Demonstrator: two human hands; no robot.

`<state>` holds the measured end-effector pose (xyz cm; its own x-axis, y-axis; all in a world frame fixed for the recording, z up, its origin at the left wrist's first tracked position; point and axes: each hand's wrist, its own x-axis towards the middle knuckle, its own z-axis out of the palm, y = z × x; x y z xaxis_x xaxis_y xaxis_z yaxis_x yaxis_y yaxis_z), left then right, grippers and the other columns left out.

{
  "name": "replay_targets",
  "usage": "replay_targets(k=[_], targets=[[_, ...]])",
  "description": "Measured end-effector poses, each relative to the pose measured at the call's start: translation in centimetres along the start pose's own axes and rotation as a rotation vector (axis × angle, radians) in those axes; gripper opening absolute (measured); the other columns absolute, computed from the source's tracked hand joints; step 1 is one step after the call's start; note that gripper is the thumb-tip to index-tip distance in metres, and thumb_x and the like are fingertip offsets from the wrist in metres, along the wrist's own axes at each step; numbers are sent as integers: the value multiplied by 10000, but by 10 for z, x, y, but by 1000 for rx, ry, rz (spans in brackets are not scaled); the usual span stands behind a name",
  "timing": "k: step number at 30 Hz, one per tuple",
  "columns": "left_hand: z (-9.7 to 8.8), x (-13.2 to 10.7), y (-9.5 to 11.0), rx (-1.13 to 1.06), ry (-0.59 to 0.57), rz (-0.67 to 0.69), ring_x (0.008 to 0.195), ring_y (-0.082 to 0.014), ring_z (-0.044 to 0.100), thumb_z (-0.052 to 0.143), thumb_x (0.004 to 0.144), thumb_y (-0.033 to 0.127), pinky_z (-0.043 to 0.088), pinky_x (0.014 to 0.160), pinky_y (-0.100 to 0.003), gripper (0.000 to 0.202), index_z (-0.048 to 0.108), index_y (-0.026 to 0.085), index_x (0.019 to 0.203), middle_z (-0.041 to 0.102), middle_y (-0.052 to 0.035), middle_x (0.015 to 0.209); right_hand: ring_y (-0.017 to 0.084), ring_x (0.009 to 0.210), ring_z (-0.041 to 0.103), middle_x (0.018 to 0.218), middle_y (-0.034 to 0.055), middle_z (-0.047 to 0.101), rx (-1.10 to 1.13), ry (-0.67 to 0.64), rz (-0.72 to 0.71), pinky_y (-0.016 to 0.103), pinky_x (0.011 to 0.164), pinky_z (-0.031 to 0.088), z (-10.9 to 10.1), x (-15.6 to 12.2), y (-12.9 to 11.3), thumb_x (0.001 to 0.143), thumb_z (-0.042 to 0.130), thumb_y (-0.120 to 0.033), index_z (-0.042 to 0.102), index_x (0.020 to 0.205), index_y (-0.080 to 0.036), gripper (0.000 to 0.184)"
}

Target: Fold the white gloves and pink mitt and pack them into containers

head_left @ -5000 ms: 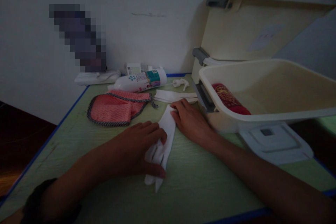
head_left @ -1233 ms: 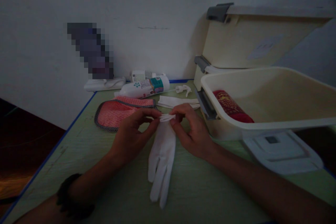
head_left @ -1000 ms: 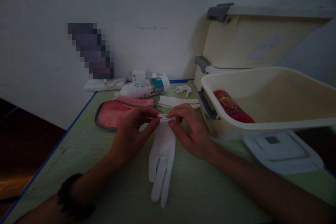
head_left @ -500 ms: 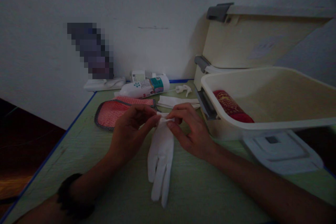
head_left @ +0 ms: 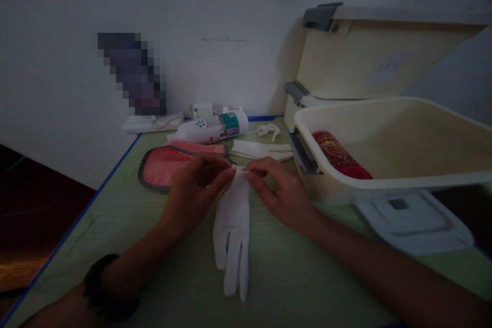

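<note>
A white glove (head_left: 232, 220) lies on the green tabletop with its fingers pointing toward me and its cuff at the far end. My left hand (head_left: 200, 182) pinches the left corner of the cuff between thumb and fingers. On the cuff's right corner, my right hand (head_left: 280, 184) has the same kind of pinch. Just beyond my hands is another white glove (head_left: 261, 150), lying sideways. A pink mesh cloth with a checked border (head_left: 163, 164) lies to the left, partly hidden behind my left hand.
A large cream storage bin (head_left: 384, 183) with its lid raised stands at right, a red rolled bundle (head_left: 338, 156) inside. A pale plastic piece (head_left: 415, 220) sits before it. At the back lie a white bottle (head_left: 213, 128), a pump head (head_left: 269, 130) and a white stand (head_left: 154, 123).
The cuff is now drawn flatter between my two hands. The glove's fingers have swung slightly and lie closer together. My right fingertips have shifted a little along the cuff.
</note>
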<state>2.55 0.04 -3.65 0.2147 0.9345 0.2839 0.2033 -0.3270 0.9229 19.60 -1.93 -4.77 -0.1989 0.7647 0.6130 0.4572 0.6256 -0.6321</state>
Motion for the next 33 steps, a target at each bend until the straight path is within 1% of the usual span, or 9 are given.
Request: replay_targets(k=[2,6,10,13,16,18,23,30,33], targets=[[0,0,-1,84,-90,-37,730,-139,620,572,782,285,524,654,-254,127,548,183,854,628,-11,796,124,704,554,779,7,599,-2,20,90,270,665,460,2,0,3,847,497,-221,555,873,-194,68],[1,1,-5,337,-232,-50,710,-156,608,503,808,284,498,617,-277,168,568,168,912,619,-38,815,138,708,550,789,11,599,-60,6,230,280,649,446,4,0,14,824,512,-237,532,899,-199,87],[-4,1,-6,599,-293,38,584,-143,567,479,810,293,425,515,-250,159,589,189,861,607,-16,735,167,828,547,906,46,586,-193,-92,218,331,731,442,3,-2,23,805,510,-174,520,951,-196,148],[-10,2,-5,743,-362,6,512,-147,545,440,833,336,354,461,-238,218,584,196,748,584,5,592,187,927,525,961,61,559,-282,-163,201,361,791,432,1,-3,24,808,494,-146,529,946,-198,151],[-13,1,-1,871,-437,6,486,-157,545,428,839,381,326,453,-242,301,558,201,636,564,7,529,199,957,512,993,74,549,-348,-211,206,373,793,432,0,-3,23,820,489,-153,529,976,-191,166],[-12,-1,0,907,-468,39,479,-159,546,429,838,405,326,445,-244,320,556,208,620,579,4,533,206,951,508,989,79,555,-386,-236,214,373,782,434,-1,-2,22,828,485,-164,530,986,-180,165],[-10,-5,0,913,-442,106,457,-142,539,477,814,393,335,415,-238,262,558,225,630,600,18,547,221,906,511,949,87,565,-499,-269,219,367,724,433,-2,-2,21,844,476,-205,532,944,-174,119],[-16,-3,4,834,-518,-52,490,-160,540,471,801,431,310,436,-247,301,569,202,632,602,-10,574,202,796,522,876,73,564,-549,-266,234,333,654,416,-4,0,20,828,463,-176,488,872,-181,51],[-21,-2,9,821,-624,-138,530,-150,548,471,792,473,312,462,-237,325,583,197,662,607,-1,611,204,771,530,865,75,569,-606,-273,300,343,666,419,-4,1,19,827,432,-163,479,881,-165,71]])
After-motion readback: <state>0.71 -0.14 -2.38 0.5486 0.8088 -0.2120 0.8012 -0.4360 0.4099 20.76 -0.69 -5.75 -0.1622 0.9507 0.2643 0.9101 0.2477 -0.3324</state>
